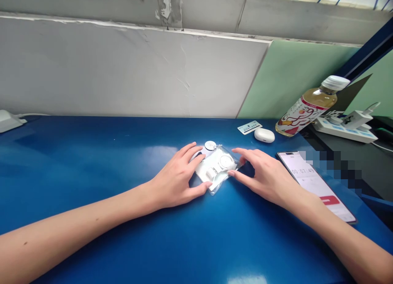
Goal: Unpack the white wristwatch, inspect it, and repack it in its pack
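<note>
A small clear plastic bag (pixel 215 169) with white round parts inside lies on the blue table (pixel 92 161). My left hand (pixel 178 177) rests on the bag's left side, fingers spread, thumb and fingertips touching its edge. My right hand (pixel 260 173) lies at the bag's right edge, fingers stretched out, fingertips touching the plastic. A white round disc (pixel 210 145) sits at the bag's far corner, just beyond my left fingertips.
A phone (pixel 316 185) with a running timer lies right of my right hand. Behind it are a white earbud case (pixel 264 135), a small card (pixel 249 127), a tilted drink bottle (pixel 310 108) and a white power strip (pixel 344 128). A grey wall backs the table.
</note>
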The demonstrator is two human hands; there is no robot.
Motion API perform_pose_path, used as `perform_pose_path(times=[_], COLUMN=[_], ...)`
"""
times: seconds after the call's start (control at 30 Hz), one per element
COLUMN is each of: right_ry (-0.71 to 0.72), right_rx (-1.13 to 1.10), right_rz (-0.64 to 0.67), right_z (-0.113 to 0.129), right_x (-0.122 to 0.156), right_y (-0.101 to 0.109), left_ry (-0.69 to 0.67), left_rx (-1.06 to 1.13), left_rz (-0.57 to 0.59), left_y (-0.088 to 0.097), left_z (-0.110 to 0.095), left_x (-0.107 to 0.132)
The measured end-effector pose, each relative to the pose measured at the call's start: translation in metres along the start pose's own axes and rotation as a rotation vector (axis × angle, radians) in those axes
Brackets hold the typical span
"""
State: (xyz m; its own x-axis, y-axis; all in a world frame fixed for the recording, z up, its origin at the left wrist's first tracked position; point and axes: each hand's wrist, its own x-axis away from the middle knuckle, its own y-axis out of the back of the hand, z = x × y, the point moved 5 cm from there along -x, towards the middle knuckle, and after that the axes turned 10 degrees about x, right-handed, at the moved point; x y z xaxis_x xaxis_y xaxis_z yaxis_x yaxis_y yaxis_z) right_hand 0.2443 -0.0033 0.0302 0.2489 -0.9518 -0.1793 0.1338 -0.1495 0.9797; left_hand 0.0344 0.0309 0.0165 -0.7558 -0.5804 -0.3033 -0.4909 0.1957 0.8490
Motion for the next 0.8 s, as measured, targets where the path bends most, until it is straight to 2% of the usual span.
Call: perform_pose_path(times=[0.2, 0.4, 0.53, 0.8], right_ry=[0.146, 0.134, 0.156, 0.121], right_rx=[-0.044, 0.006, 0.002, 0.028], right_rz=[0.061, 0.036, 0.1, 0.146], right_z=[0.01, 0.004, 0.0, -0.003], right_x=[0.0, 0.001, 0.002, 0.0], right_y=[0.0, 0.001, -0.003, -0.004], left_ry=[0.001, 0.017, 0.007, 0.002], left_rx=[0.022, 0.01, 0.024, 0.039], left_rz=[0.01, 0.06, 0.093, 0.014], left_y=[0.0, -0.003, -0.004, -0.002], left_z=[0.0, 0.001, 0.002, 0.0], left_x=[0.0, 0.002, 0.003, 0.001])
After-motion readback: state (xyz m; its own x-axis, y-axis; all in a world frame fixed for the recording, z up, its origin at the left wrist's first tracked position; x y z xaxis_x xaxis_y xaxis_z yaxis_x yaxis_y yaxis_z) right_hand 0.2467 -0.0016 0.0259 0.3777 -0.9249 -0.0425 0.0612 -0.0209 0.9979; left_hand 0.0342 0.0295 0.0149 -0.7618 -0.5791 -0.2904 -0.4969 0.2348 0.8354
